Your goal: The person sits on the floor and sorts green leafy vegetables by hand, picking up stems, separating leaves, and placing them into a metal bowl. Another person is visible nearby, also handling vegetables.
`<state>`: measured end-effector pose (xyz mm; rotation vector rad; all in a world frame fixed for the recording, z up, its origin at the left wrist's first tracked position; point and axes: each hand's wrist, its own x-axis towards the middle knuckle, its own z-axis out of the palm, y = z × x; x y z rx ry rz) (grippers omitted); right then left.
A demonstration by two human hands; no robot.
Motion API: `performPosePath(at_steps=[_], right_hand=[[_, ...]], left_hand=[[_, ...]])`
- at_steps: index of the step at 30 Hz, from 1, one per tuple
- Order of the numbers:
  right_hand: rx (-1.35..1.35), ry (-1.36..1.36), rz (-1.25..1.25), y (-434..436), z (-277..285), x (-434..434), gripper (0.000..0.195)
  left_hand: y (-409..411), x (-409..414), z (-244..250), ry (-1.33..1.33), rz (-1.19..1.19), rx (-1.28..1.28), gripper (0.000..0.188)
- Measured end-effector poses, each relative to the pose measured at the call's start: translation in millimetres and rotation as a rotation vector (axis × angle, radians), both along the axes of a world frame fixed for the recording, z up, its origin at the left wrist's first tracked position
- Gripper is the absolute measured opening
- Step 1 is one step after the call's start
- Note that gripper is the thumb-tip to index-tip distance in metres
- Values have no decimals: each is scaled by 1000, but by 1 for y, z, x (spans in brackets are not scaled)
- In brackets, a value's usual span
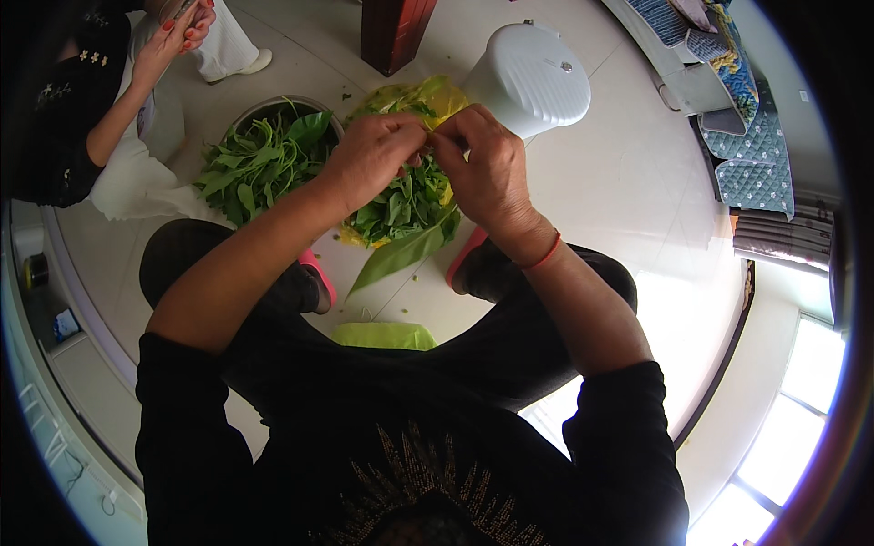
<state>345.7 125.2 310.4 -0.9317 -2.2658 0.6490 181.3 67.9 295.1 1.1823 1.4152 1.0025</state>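
Note:
My left hand and my right hand meet fingertip to fingertip over a yellow plastic bag of leafy greens on the floor. Both pinch a thin green stem, mostly hidden by the fingers. A large green leaf hangs below them, perhaps from that stem; the join cannot be seen. More leafy greens fill the bag under my hands. Left of my left hand, a metal basin holds a heap of greens with stems and leaves that spills over its near rim.
A white lidded bin stands just beyond my right hand, beside a dark red wooden furniture leg. Another person sits at the upper left, hands together. Small green scraps lie on the tiles between my pink shoes.

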Motion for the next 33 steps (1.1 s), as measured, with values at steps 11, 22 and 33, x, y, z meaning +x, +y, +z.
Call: performPosePath(at_steps=[11, 22, 33], right_hand=[[-461, 96, -142, 14, -5, 9, 16], [-611, 174, -184, 19, 10, 11, 17], [-523, 187, -171, 22, -1, 13, 18]], left_hand=[[11, -16, -14, -466, 114, -221, 26], [26, -27, -75, 532, 225, 274, 41], [9, 1, -16, -559, -216, -284, 42]])
